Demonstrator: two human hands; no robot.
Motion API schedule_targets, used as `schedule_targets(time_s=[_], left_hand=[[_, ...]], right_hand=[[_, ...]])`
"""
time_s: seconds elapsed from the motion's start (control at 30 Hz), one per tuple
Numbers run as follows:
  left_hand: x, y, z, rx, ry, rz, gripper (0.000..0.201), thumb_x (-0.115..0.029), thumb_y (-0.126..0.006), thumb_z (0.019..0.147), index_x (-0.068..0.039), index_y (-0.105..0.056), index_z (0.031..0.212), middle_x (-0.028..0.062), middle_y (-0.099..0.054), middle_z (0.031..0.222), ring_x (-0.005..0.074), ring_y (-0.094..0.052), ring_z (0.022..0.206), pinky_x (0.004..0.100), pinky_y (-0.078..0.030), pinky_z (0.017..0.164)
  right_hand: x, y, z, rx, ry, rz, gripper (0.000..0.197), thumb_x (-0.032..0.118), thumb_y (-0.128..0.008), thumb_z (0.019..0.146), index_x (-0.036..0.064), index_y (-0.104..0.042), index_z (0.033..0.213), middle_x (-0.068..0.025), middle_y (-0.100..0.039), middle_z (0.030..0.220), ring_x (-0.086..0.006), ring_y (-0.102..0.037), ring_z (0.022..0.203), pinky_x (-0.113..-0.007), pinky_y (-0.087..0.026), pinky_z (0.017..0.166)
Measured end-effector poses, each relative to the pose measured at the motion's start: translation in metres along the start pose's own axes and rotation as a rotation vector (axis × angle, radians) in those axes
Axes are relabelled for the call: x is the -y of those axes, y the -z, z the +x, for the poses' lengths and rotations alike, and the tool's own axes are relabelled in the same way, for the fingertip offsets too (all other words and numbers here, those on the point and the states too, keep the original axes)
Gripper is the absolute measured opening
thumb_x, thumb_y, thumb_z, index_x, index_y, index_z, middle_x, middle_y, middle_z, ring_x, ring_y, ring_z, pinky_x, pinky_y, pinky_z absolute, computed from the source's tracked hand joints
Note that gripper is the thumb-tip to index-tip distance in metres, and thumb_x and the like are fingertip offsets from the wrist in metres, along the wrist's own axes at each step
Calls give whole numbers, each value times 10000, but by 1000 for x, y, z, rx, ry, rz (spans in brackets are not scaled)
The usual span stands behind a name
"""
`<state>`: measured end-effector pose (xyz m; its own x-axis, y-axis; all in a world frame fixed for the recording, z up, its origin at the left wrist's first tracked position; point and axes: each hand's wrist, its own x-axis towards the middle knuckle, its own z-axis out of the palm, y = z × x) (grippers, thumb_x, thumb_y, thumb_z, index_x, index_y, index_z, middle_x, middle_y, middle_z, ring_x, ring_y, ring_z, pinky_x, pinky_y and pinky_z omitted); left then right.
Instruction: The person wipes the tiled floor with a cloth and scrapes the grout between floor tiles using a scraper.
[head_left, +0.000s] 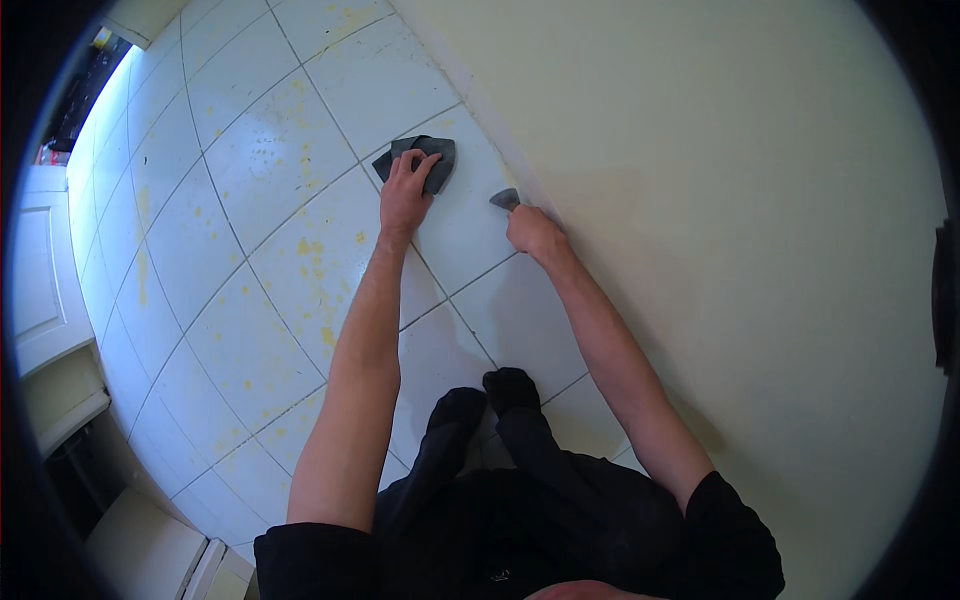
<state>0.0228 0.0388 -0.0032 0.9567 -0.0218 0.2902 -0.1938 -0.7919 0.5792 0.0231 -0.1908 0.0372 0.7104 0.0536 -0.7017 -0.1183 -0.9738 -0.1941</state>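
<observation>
My left hand point(408, 195) presses a folded dark grey cloth point(437, 168) onto the white tiled floor point(470, 225), its fingers bent over the top. To the right of it, close to the foot of the wall, my right hand point(536, 232) is wrapped round the handle of a scraper point(506, 198). The scraper's flared grey blade points up and to the left, toward the cloth. Most of its handle is hidden in my fist. I cannot tell whether the blade touches the floor.
A cream wall point(740, 230) rises along the right side. Yellow spots and smears point(312, 250) mark the tiles on the left. A white panelled cabinet door point(45, 280) stands at the far left. My feet in black socks point(512, 388) are on the tiles below my hands.
</observation>
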Motion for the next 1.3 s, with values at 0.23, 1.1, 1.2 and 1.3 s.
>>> schedule_targets(time_s=[0.23,1.1,1.2,1.3], left_hand=[[1,-1,1,-7,-1,-6,664,89,-663,615,-172,-636,1225,44,-546,1178,292,-561,1095,419,-535,870],[0,1,0,18,16,-18,614,75,-654,664,-170,-643,1227,57,-545,1180,299,-562,1119,418,-525,904],[0,1,1,21,17,-15,622,74,-658,659,-171,-642,1230,59,-544,1183,299,-560,1123,416,-524,906],[0,1,1,32,21,-11,627,73,-661,654,-172,-642,1231,60,-544,1187,298,-559,1129,416,-524,908]], right_hand=[[9,9,-6,-79,54,12,290,99,-538,885,-13,-711,1089,-247,-669,1185,-387,-654,1118,-460,-530,946],[16,3,-1,-101,32,10,293,121,-546,892,0,-719,1096,-240,-688,1152,-379,-665,1104,-445,-536,942],[15,7,-3,37,-14,-69,292,124,-545,892,2,-720,1092,-244,-684,1160,-381,-665,1101,-447,-531,948],[18,8,-3,-89,21,16,291,124,-550,885,0,-720,1086,-246,-681,1165,-383,-665,1100,-448,-531,946]])
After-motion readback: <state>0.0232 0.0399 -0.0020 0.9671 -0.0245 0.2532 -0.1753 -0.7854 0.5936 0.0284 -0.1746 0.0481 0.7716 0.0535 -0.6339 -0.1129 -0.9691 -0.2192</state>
